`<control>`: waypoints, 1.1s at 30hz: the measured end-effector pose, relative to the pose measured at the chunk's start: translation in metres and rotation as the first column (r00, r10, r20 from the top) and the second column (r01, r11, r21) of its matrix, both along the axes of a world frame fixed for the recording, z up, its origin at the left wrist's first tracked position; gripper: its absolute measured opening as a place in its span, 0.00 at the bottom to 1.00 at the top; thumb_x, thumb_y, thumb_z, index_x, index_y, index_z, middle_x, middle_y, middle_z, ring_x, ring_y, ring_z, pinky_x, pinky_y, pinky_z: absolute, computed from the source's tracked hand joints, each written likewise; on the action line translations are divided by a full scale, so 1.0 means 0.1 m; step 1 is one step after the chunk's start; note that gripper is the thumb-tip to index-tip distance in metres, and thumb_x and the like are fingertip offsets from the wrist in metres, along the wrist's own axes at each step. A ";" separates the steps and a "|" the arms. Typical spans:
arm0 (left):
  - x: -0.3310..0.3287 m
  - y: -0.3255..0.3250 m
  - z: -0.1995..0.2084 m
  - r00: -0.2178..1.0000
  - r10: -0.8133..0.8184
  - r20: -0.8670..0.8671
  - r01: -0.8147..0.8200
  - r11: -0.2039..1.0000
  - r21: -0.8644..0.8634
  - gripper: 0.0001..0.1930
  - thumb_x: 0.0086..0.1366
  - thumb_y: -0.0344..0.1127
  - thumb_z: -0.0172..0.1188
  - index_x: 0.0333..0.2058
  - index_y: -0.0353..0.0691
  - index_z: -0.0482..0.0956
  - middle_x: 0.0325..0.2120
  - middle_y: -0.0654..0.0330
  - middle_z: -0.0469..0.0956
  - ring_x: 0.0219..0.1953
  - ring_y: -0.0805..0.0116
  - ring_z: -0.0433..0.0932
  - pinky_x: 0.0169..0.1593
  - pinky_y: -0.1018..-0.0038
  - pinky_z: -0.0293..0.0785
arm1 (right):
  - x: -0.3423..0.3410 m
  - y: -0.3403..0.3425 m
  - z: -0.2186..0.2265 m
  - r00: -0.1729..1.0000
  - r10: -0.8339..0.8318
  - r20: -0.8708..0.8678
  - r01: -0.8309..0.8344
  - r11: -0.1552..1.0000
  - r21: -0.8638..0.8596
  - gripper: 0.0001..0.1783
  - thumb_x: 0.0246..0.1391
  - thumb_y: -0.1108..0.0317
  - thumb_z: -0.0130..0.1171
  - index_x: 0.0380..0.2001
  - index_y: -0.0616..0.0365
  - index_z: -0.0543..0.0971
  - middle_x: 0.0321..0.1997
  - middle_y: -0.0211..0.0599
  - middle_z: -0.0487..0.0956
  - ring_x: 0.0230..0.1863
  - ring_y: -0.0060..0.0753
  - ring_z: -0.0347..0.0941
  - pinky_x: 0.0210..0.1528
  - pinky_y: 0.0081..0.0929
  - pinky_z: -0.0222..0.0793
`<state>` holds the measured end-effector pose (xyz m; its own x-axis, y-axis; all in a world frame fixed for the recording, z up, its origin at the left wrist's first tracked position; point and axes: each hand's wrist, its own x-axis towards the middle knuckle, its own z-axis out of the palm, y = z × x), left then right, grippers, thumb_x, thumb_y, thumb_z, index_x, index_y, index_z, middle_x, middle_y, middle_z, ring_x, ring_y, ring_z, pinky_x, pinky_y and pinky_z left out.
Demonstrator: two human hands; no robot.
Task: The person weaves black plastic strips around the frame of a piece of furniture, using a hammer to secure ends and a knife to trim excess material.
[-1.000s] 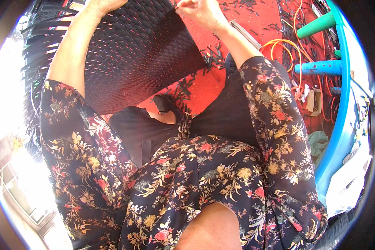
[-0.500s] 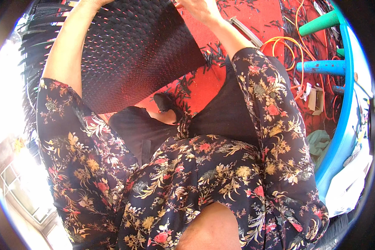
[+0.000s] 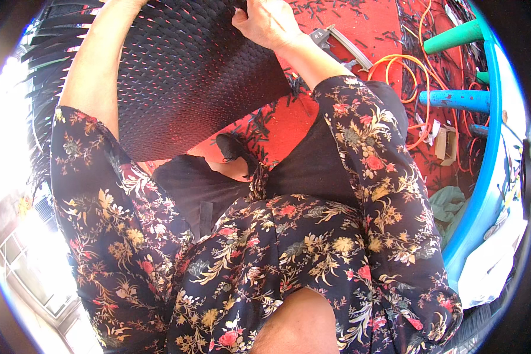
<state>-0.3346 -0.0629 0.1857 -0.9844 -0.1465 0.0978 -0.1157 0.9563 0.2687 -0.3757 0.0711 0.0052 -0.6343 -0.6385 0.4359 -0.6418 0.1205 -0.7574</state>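
A smooth red floor covering (image 3: pixel 297 120) spreads below and to the right of the right hand's fingers (image 3: pixel 240 18). Short, flat black strips (image 3: pixel 255 124) lie scattered on it in both directions. Farther right of the fingers lie a grey metal tool with a long narrow rail (image 3: pixel 352 47), a looped orange hose (image 3: pixel 424 78) and, lower, a small brown cardboard box (image 3: pixel 446 147).

Harsh white glare at left

Below the right hand (image 3: pixel 268 23), wide black sleeves (image 3: pixel 383 194) bear red and gold flowers; the shoe (image 3: pixel 230 146) is black.
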 end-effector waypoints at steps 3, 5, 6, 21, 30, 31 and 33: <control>0.00 0.00 0.00 1.000 -0.001 0.014 0.001 1.000 -0.024 0.12 0.58 0.38 0.59 0.37 0.38 0.75 0.19 0.63 0.71 0.24 0.77 0.71 0.30 0.76 0.68 | -0.09 0.04 -0.02 0.987 0.080 0.137 -0.071 0.995 -0.064 0.24 0.46 0.69 0.60 0.46 0.59 0.64 0.32 0.51 0.77 0.36 0.55 0.76 0.37 0.42 0.72; 0.02 -0.01 0.00 1.000 -0.012 0.010 0.013 0.999 -0.052 0.12 0.58 0.38 0.59 0.37 0.38 0.75 0.19 0.63 0.70 0.24 0.77 0.70 0.30 0.76 0.68 | -0.19 0.11 -0.07 0.862 0.243 0.445 -0.178 0.967 -0.183 0.18 0.47 0.72 0.60 0.42 0.60 0.68 0.28 0.44 0.78 0.33 0.41 0.78 0.35 0.33 0.72; 0.03 -0.02 -0.01 1.000 -0.020 0.006 0.021 0.998 -0.067 0.12 0.58 0.38 0.59 0.37 0.38 0.75 0.19 0.63 0.70 0.24 0.77 0.70 0.30 0.76 0.67 | -0.20 0.12 -0.10 0.871 0.237 0.430 -0.170 0.967 -0.189 0.20 0.48 0.72 0.60 0.45 0.60 0.68 0.28 0.40 0.78 0.33 0.32 0.77 0.35 0.30 0.72; 0.05 -0.02 -0.02 1.000 0.013 -0.003 -0.013 0.999 -0.036 0.12 0.57 0.37 0.60 0.36 0.36 0.75 0.20 0.61 0.72 0.25 0.74 0.72 0.31 0.74 0.68 | -0.10 0.00 -0.04 0.987 0.103 -0.121 -0.131 0.960 -0.246 0.24 0.45 0.74 0.57 0.48 0.58 0.64 0.32 0.53 0.77 0.34 0.58 0.76 0.34 0.45 0.73; 0.09 0.03 -0.03 0.999 0.032 0.000 -0.032 0.998 -0.054 0.12 0.56 0.38 0.60 0.36 0.37 0.75 0.18 0.59 0.71 0.23 0.72 0.71 0.30 0.72 0.68 | -0.19 0.07 0.09 0.950 0.253 0.183 -0.207 0.949 -0.240 0.20 0.46 0.74 0.57 0.44 0.58 0.66 0.31 0.48 0.77 0.31 0.48 0.77 0.34 0.40 0.73; 0.11 0.03 -0.02 1.000 0.022 -0.010 -0.022 0.998 -0.063 0.12 0.56 0.38 0.60 0.36 0.38 0.75 0.18 0.59 0.71 0.23 0.72 0.71 0.30 0.72 0.68 | -0.17 0.06 0.13 0.966 0.193 0.174 -0.136 0.945 -0.297 0.20 0.46 0.73 0.60 0.44 0.58 0.68 0.31 0.46 0.78 0.32 0.42 0.78 0.36 0.36 0.74; 0.13 0.03 -0.02 1.000 0.008 -0.028 -0.010 0.997 -0.083 0.11 0.56 0.38 0.60 0.35 0.38 0.75 0.18 0.59 0.71 0.23 0.72 0.71 0.29 0.72 0.67 | -0.15 0.06 0.20 0.969 0.198 0.150 -0.140 0.935 -0.326 0.20 0.46 0.73 0.60 0.44 0.58 0.68 0.32 0.47 0.79 0.33 0.43 0.79 0.37 0.36 0.74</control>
<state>-0.3213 -0.0598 0.1838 -0.9798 -0.1457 0.1368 -0.1181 0.9743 0.1915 -0.3904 0.0769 0.0251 -0.6140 -0.5937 0.5201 -0.4835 -0.2379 -0.8424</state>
